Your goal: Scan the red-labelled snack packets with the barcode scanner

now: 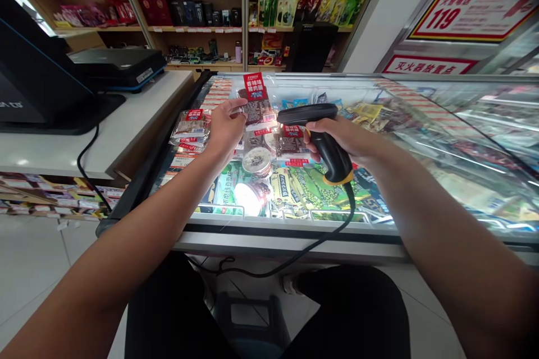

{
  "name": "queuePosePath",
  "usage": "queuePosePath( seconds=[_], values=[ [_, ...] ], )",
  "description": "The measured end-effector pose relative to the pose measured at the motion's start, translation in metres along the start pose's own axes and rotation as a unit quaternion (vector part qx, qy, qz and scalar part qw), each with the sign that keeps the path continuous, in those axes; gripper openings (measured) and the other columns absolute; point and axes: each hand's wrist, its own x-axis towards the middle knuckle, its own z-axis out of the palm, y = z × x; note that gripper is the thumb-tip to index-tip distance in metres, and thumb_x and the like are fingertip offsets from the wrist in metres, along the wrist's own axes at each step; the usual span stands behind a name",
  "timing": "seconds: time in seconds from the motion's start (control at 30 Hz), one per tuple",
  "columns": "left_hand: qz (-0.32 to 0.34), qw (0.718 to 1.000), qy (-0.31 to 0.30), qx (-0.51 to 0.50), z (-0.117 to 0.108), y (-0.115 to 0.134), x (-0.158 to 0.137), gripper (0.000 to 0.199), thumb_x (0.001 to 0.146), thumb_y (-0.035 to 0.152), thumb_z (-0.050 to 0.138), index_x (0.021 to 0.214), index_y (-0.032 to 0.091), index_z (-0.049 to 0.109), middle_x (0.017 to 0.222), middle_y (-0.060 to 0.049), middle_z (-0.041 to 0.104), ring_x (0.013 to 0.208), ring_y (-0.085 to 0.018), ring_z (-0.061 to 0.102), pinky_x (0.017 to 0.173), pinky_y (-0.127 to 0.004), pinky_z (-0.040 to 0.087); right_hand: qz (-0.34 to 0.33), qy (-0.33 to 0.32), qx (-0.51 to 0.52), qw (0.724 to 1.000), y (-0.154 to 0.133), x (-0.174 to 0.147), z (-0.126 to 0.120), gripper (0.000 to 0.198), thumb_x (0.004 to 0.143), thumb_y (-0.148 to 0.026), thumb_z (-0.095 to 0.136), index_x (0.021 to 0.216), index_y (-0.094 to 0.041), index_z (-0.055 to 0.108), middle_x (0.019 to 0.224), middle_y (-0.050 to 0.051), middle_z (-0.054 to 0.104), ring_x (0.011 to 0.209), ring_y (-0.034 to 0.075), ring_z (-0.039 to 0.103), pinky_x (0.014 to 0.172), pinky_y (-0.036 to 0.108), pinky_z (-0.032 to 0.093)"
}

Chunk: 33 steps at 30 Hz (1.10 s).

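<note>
My left hand [229, 123] pinches the left edge of a clear snack packet [256, 98] with a red label and brown contents, held up over the freezer's glass top. Wrapped in my right hand [332, 134] is a black barcode scanner [332, 154] with yellow trim, its head turned toward that packet. A cable runs down from its grip. Below the scanner head, a similar red-labelled packet [289, 143] lies on the glass, partly covered by my fingers. More such packets [192, 125] are stacked on the left, beside my left wrist.
The chest freezer [295, 230] holds colourful ice-cream packs and round tubs under glass. A counter [138, 115] with a black monitor [37, 78] and a scale [118, 64] stands left. Shelves of goods [189, 28] rise behind. The scanner's cable [269, 274] loops near my knees, above a stool [250, 320].
</note>
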Motion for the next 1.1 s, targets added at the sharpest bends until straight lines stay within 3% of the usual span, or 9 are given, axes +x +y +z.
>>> queuePosePath(
  seconds=[0.43,0.63,0.9,1.0,1.1],
  values=[
    [-0.024,1.0,0.016,0.004,0.0,0.004,0.002,0.037,0.079,0.002,0.06,0.111,0.016,0.072,0.109,-0.008,0.075,0.078,-0.016,0.065,0.077,-0.033,0.055,-0.023,-0.005,0.019,1.0,-0.002,-0.001,-0.001,0.022,0.083,-0.04,0.065,0.075,-0.022,0.056,0.059,0.005,0.058,0.053,0.021,0.055,0.05,0.034,0.045],
    [-0.006,1.0,0.016,0.002,-0.002,0.0,0.006,0.036,0.079,0.0,0.06,0.108,0.016,0.073,0.113,-0.008,0.075,0.089,-0.018,0.068,0.085,-0.036,0.057,-0.038,-0.015,0.031,0.999,-0.002,-0.003,-0.002,0.02,0.084,-0.038,0.065,0.075,-0.021,0.058,0.059,0.006,0.058,0.052,0.02,0.055,0.049,0.034,0.044],
    [-0.01,1.0,0.017,0.002,-0.004,0.006,0.004,0.038,0.078,-0.001,0.057,0.111,0.013,0.07,0.11,-0.01,0.074,0.09,-0.019,0.07,0.087,-0.038,0.057,-0.055,-0.032,0.044,0.997,0.0,-0.002,-0.004,0.018,0.085,-0.034,0.064,0.074,-0.019,0.06,0.063,0.005,0.058,0.052,0.019,0.056,0.053,0.034,0.045],
    [-0.01,1.0,0.018,0.017,-0.007,0.012,0.007,0.038,0.077,-0.003,0.054,0.11,0.011,0.069,0.108,-0.011,0.075,0.089,-0.019,0.071,0.087,-0.037,0.058,-0.053,-0.006,0.049,0.997,-0.003,-0.003,-0.004,0.018,0.086,-0.033,0.062,0.075,-0.019,0.059,0.064,0.005,0.057,0.053,0.018,0.055,0.053,0.034,0.044],
    [-0.024,0.995,0.005,0.098,-0.016,0.015,0.013,0.045,0.076,-0.003,0.051,0.115,0.011,0.068,0.111,-0.012,0.074,0.09,-0.02,0.071,0.087,-0.037,0.058,-0.028,0.057,0.057,0.996,-0.005,-0.004,-0.004,0.016,0.087,-0.032,0.061,0.077,-0.019,0.058,0.067,0.006,0.058,0.055,0.017,0.054,0.052,0.032,0.045]
  ],
)
